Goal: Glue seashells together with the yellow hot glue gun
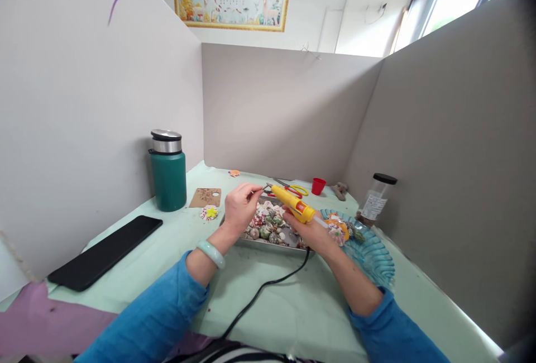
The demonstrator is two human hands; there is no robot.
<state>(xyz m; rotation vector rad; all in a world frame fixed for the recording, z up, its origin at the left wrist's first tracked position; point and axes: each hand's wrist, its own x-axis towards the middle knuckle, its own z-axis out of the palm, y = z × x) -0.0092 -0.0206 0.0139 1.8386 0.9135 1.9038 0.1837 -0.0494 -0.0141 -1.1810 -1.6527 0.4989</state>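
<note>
My right hand (310, 232) is wrapped round a yellow hot glue gun (293, 202), its nozzle pointing up and left, a clear glue stick showing at its rear. My left hand (240, 206) pinches something small and dark close to the nozzle; its kind is too small to tell. Whether it touches the nozzle I cannot tell. Below both hands sits a metal tray (259, 244) full of small shells and beads (268, 223), partly covered by my right hand. A black cord (263, 287) runs from the tray's front edge toward me.
On the left are a green bottle (168, 181), a black slab (106, 251), a brown card (205, 197) and a flower piece (209, 213). Scissors (295, 189) and a red cup (318, 186) lie behind. A blue glass plate (377, 257) and jar (377, 198) stand right. Grey partitions (285, 106) enclose the table.
</note>
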